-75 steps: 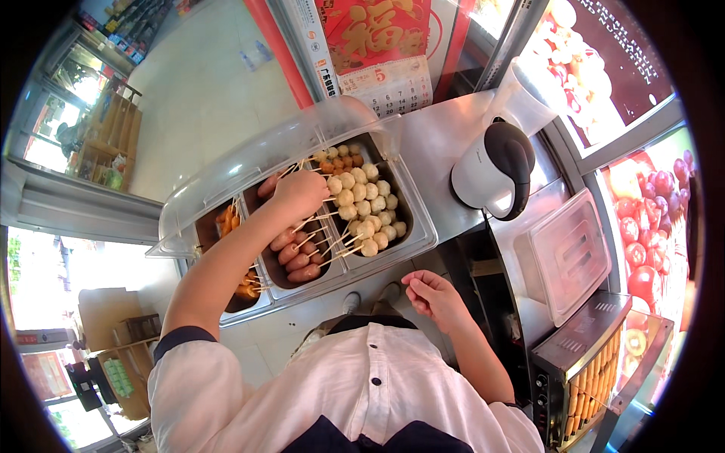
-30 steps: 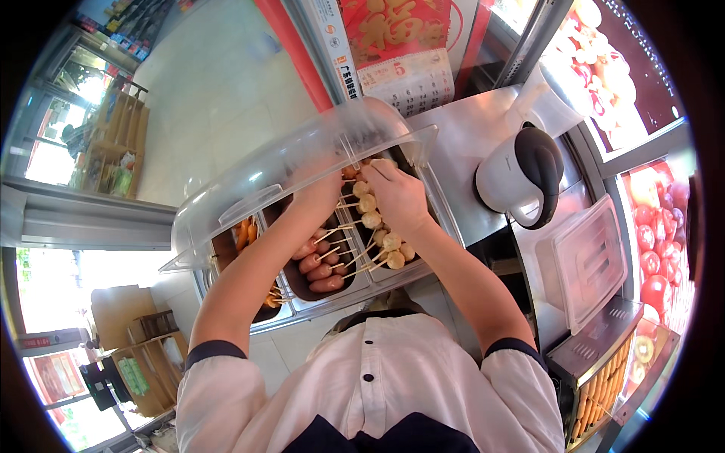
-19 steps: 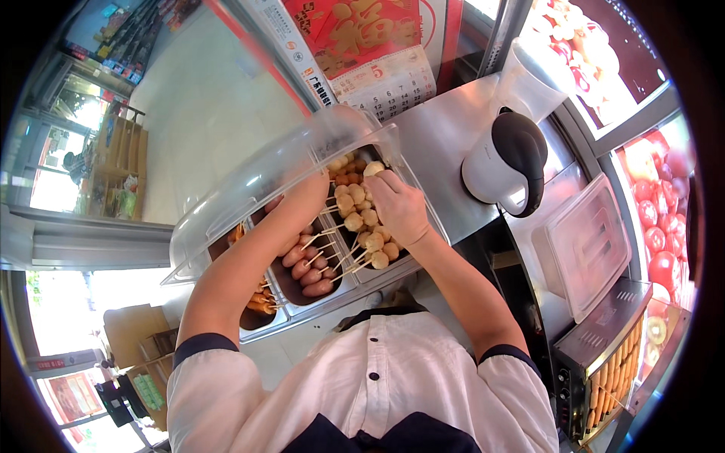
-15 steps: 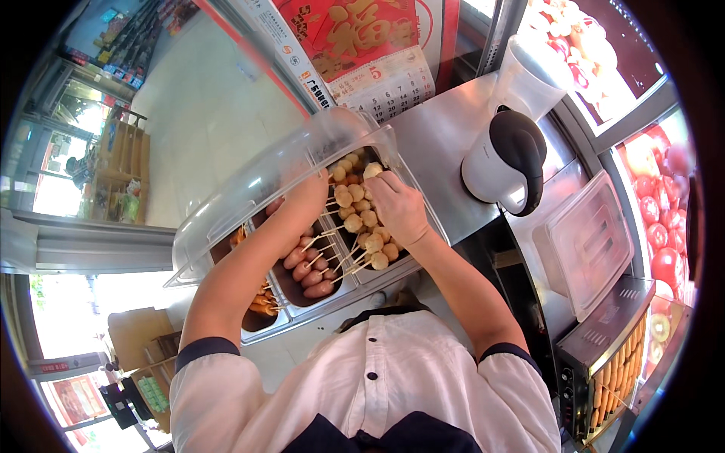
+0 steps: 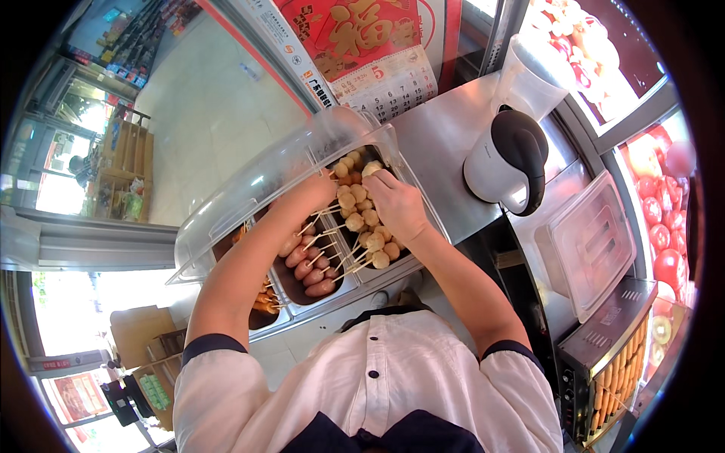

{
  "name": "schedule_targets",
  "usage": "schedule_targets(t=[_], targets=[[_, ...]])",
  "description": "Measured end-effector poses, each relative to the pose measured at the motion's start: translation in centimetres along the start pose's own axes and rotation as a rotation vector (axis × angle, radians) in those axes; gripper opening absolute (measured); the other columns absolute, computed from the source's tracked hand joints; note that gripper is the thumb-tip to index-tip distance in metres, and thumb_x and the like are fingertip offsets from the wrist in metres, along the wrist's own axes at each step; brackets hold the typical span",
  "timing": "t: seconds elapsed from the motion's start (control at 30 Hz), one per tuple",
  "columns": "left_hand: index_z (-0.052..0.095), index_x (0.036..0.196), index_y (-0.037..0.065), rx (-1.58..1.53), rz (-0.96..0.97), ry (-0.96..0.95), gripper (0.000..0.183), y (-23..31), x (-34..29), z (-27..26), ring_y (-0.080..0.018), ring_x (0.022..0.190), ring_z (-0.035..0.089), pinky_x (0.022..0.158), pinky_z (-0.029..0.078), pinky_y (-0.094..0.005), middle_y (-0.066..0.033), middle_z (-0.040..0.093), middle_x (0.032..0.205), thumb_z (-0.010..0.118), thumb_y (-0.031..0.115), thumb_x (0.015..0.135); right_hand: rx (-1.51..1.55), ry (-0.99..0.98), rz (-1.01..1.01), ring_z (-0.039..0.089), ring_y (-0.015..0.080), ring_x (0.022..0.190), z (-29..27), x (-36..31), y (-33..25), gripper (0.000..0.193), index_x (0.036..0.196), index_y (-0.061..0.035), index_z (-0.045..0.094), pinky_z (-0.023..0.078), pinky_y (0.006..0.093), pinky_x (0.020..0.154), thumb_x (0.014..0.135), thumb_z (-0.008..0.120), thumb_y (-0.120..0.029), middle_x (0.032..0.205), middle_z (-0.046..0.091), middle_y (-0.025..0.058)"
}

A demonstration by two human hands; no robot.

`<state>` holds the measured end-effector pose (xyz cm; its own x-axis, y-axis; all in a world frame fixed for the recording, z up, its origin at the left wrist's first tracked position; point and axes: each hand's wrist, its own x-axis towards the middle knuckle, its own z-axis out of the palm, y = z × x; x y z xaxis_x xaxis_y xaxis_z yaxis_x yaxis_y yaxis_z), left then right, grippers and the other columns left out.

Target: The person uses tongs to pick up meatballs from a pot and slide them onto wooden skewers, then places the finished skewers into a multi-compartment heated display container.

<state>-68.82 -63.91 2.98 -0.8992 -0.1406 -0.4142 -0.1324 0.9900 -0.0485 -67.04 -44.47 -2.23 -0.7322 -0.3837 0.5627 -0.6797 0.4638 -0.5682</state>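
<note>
Several skewers of pale round balls (image 5: 374, 240) lie in the right-hand compartment of a metal food warmer, their sticks pointing left. My right hand (image 5: 396, 204) is closed around the ball end of a ball skewer (image 5: 371, 169) near the compartment's far side. Opposite it, my left hand (image 5: 319, 190) reaches over the middle compartment with its fingers pinched at the stick end; its grip is partly hidden. Beneath my left forearm are sausage skewers (image 5: 317, 272) in the middle compartment. Orange-brown skewers (image 5: 264, 303) show in the left one.
A clear domed lid (image 5: 260, 181) stands raised along the warmer's far left side. To the right are a white-and-black electric kettle (image 5: 495, 162), a clear plastic pitcher (image 5: 529, 75), a translucent lidded box (image 5: 593, 245) and a roller grill (image 5: 608, 362) with sausages. A calendar (image 5: 389, 79) hangs beyond.
My left hand has shifted slightly right, toward the balls. My right hand has barely moved, its fingers still at the far ball skewer.
</note>
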Motion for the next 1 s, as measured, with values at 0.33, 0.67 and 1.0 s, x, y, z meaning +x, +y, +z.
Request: schedule_targets(t=[0.33, 0.67, 1.0], targets=[[0.060, 0.112, -0.003, -0.239, -0.054, 0.166, 0.033, -2.0, -0.2, 0.3, -0.0425, 0.104, 0.062, 0.089, 0.049, -0.0489, -0.0261, 0.064, 0.111, 0.045, 0.023, 0.099, -0.018, 0.012, 0.025, 0.065, 0.0271, 0.076, 0.2, 0.6, -0.1, 0.024, 0.102, -0.0099, 0.061, 0.054, 0.0368, 0.061, 0.079, 0.060, -0.003, 0.097, 0.059, 0.0044], [0.062, 0.090, 0.001, -0.378, 0.021, 0.543, 0.021, -5.4, -4.4, 2.6, -0.0349, 0.071, 0.063, 0.066, 0.049, -0.0466, -0.0180, 0.064, 0.078, 0.049, 0.016, 0.096, -0.025, 0.006, -0.011, 0.065, 0.0263, 0.076, 1.5, 1.7, -0.3, 0.023, 0.101, -0.0096, 0.061, 0.053, 0.0358, 0.061, 0.078, 0.060, -0.006, 0.096, 0.059, 0.0038], [0.053, 0.081, 0.002, -1.468, -0.301, 0.605, 0.031, -10.3, -14.6, 8.4, -0.0093, 0.070, 0.046, 0.066, 0.041, -0.0251, 0.0000, 0.050, 0.074, 0.048, 0.023, 0.103, 0.143, -0.227, 0.192, 0.065, 0.0356, 0.088, 9.1, 6.7, -2.1, 0.018, 0.096, -0.0020, 0.064, 0.052, 0.0442, 0.072, 0.090, 0.058, -0.018, 0.099, 0.066, 0.0138]])
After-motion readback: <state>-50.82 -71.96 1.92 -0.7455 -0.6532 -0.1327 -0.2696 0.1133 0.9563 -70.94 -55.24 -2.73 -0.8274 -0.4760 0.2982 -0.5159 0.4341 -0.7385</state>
